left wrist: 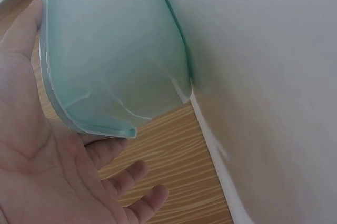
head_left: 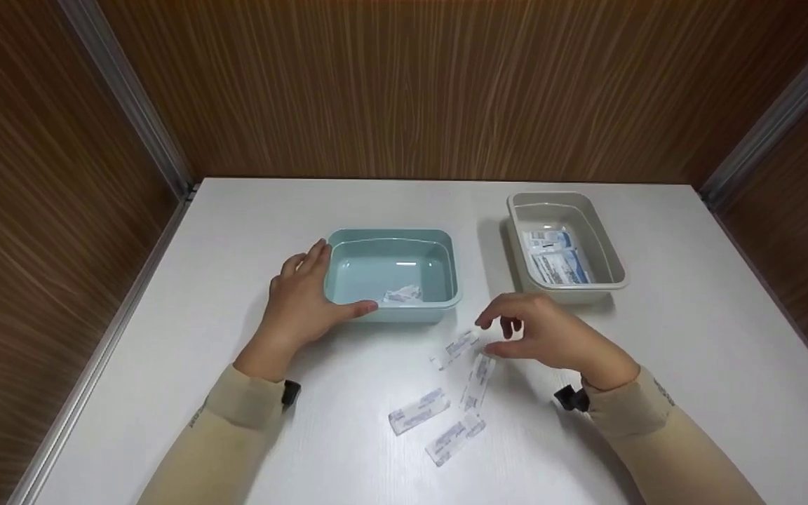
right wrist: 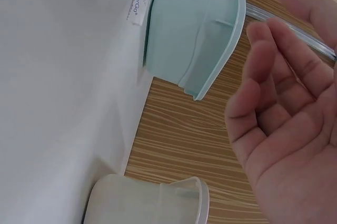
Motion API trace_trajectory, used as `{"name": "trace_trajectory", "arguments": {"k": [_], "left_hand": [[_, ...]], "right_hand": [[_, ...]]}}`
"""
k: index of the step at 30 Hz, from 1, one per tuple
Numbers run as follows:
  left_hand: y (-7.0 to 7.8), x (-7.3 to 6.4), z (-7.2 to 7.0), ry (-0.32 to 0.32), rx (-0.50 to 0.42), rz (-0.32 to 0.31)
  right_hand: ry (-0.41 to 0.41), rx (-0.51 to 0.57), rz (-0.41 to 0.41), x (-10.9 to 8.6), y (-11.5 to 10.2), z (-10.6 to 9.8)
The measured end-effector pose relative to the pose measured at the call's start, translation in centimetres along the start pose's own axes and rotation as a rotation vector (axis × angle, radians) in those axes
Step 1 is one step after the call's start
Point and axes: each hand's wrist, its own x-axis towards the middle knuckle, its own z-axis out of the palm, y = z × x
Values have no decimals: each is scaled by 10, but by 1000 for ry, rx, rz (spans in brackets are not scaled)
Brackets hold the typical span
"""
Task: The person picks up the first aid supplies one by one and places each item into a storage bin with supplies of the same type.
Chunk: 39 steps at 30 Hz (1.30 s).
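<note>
A pale teal plastic bin (head_left: 390,270) stands mid-table with a few white printed wrapped strips (head_left: 402,294) inside. My left hand (head_left: 302,298) rests against its left end, thumb on the front rim and fingers along the left side; the left wrist view shows its outer fingers (left wrist: 150,203) free of the bin (left wrist: 116,40). In front of the bin lie several more flat wrapped strips (head_left: 419,411) with blue print. Above the farthest of them hovers my right hand (head_left: 544,330), thumb and index finger apart and its other fingers bent, with nothing between them.
A cream bin (head_left: 607,270) stands at the back right, holding blue-and-white packets (head_left: 557,258). Wood-grain panels (head_left: 404,91) rise behind and on both sides of the white table (head_left: 250,210).
</note>
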Motion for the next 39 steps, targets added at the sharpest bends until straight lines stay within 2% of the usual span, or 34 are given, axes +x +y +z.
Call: {"name": "trace_trajectory", "arguments": {"k": [7,12,17,25,31,39], "left_hand": [[-6,-1,1,11,-11,-7],[-9,-3,4,19,-9,-14],[-10,-3,5,19,4,-12],[-8,-2,3,18,-3,-14],[-8,-3,2,16,3,-16],[-8,-2,1,13,6,-15]], "right_hand": [[-220,-25,50,4,7,6],[-312,-43,90,4,11,15],[-329,-66,94,3,12,20],[-320,-76,107,3,11,19],[-328,-53,94,5,12,18],[-347,-68,156,5,13,18]]}}
